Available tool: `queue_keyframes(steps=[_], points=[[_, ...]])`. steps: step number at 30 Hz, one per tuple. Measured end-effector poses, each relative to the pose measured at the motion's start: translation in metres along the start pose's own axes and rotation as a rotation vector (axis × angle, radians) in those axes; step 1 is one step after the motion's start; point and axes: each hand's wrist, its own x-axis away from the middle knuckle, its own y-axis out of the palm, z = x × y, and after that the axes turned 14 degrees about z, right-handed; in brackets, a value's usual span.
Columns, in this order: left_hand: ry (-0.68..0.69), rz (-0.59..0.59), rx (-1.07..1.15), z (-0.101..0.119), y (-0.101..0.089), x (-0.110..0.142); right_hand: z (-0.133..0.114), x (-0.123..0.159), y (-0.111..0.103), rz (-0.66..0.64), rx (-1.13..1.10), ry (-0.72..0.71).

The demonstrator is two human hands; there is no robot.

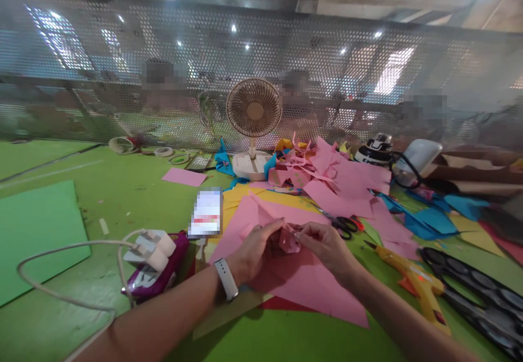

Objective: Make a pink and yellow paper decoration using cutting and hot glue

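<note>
"Head view: where is the folded pink piece (289, 243)?"

"Between the hands, above the large pink sheet (322, 294). Left hand (252, 250) on its left side, right hand (324, 242) on its right."

"State of the fingers?"

"Right: thumb and forefinger nearly together, pinching the paper edge. Left: curled inward, thumb at the upper edge, paper caught beneath; lower fingertips hidden, so their exact spread I cannot tell."

"Step in hand?"

"Judged as fine two-handed work on a fold, one hand steadying, the other at the edge. Which crease is being made: too small to read."

"What does the hold call for?"

"Light, even pressure from the right fingers and a steady left. Paper looks thin; a hard pull would probably skew or tear the fold."

"Surroundings?"

"Green table (143, 196). Phone (207, 212) beyond the left hand, screen lit. Scissors (346, 226) with dark handles lie near the right hand; yellow glue gun (411, 269) farther right. Pink paper heap (343, 179) ahead and to the right, beside the fan (254, 109)."

"Either tool touched?"

"Neither. Both hands are on paper; scissors and glue gun lie apart from them."
</note>
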Motion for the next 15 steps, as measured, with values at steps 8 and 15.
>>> queue_keyframes(steps=[8,15], points=[[-0.020,-0.032,0.026,-0.0008,-0.0004,0.0004,0.0048,-0.0012,-0.0002,0.020,0.032,0.029],[0.033,-0.039,-0.027,0.0000,0.0029,0.0040,0.0060,-0.0013,0.0000,0.023,0.000,0.026]])
